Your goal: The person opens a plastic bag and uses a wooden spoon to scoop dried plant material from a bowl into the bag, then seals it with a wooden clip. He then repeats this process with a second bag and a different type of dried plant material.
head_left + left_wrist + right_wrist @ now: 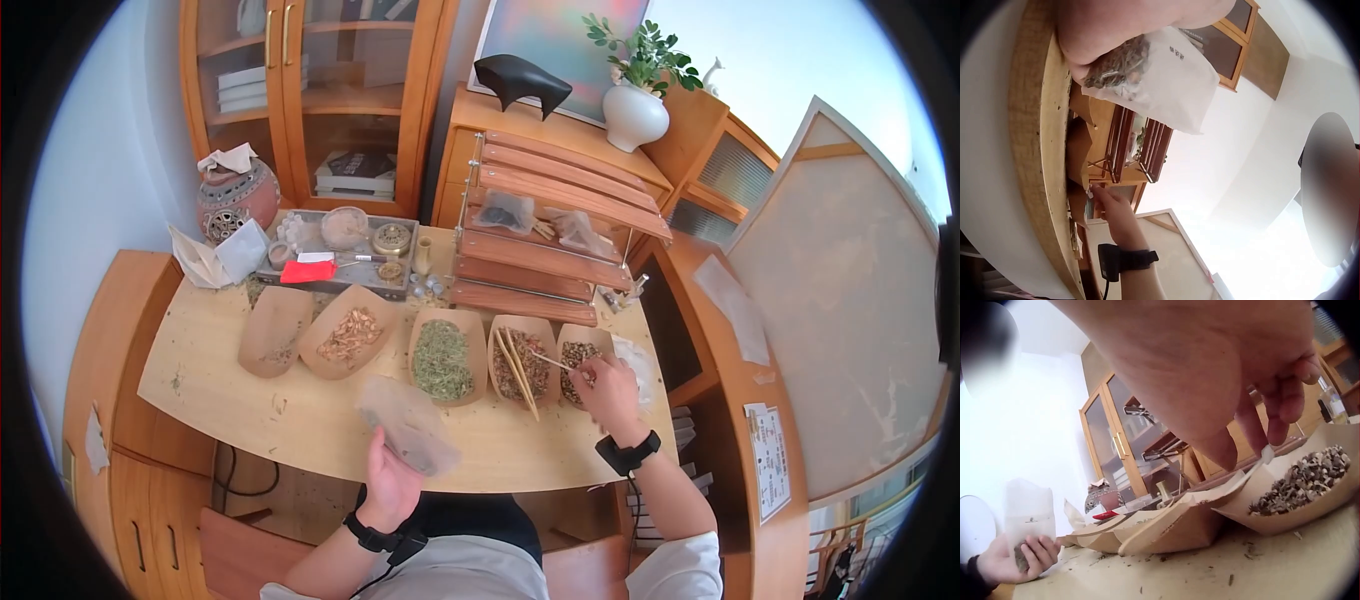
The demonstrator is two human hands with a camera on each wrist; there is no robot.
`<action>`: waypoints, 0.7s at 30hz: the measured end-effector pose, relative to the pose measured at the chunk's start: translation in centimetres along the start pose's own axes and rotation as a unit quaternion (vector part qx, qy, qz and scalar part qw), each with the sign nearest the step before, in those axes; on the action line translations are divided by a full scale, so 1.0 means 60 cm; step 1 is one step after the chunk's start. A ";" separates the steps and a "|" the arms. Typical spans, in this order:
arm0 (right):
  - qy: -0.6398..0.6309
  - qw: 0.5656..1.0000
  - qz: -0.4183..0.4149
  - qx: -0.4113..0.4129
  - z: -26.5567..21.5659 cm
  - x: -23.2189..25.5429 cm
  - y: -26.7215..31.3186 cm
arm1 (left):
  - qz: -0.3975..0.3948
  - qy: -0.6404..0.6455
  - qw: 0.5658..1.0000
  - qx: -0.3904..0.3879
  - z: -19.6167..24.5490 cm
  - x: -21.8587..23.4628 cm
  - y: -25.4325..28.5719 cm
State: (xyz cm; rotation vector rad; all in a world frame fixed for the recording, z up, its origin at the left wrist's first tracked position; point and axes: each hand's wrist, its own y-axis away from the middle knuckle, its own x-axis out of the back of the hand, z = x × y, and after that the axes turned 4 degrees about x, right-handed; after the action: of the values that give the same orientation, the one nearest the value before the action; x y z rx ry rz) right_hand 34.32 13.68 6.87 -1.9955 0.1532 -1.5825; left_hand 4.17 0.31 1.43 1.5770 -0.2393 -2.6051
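My left hand (392, 487) grips a translucent white pouch (408, 425); dried greenish-brown plant bits (1119, 65) show in its bottom. Over the rightmost paper trays my right hand (608, 392) hangs with its fingers bent down. Those fingertips are right at the end of a thin white stick (550, 361), whose other end reaches over the tray of brown-red mix (532, 375). In the right wrist view a pale, wider tip (1267, 454) of that stick shows just under a finger; I cannot tell if the fingers pinch it. Wooden tongs (515, 370) lie across the same tray.
Beside these stand trays of green herb (442, 360), orange-brown chips (350, 335) and dark-and-pale bits (1307, 484), plus one with few crumbs (275, 335). Behind them are a wooden rack (540, 255) with pouches and a grey tray (330, 220) of small vessels. Crumbs dot the table (230, 410).
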 end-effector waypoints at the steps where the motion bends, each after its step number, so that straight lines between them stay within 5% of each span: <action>1: -0.011 1.000 -0.012 -0.006 0.010 -0.007 0.003 | 0.004 -0.002 1.000 -0.001 0.000 -0.001 -0.001; 6: -0.105 0.988 -0.054 -0.097 0.027 -0.009 0.004 | 0.012 -0.010 1.000 -0.002 -0.001 0.002 -0.002; 15: -0.048 0.994 -0.095 -0.037 0.040 -0.023 0.018 | 0.022 -0.018 1.000 0.009 -0.007 0.012 0.001; 21: 0.006 0.999 -0.032 -0.028 0.020 0.018 0.009 | 0.015 -0.035 0.999 0.010 -0.005 0.005 0.001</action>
State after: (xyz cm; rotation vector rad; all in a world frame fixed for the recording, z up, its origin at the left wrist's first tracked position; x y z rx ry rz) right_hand 35.86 13.20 7.36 -2.0525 0.1398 -1.6466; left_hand 4.28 0.15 1.03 1.4785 -0.2935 -2.6458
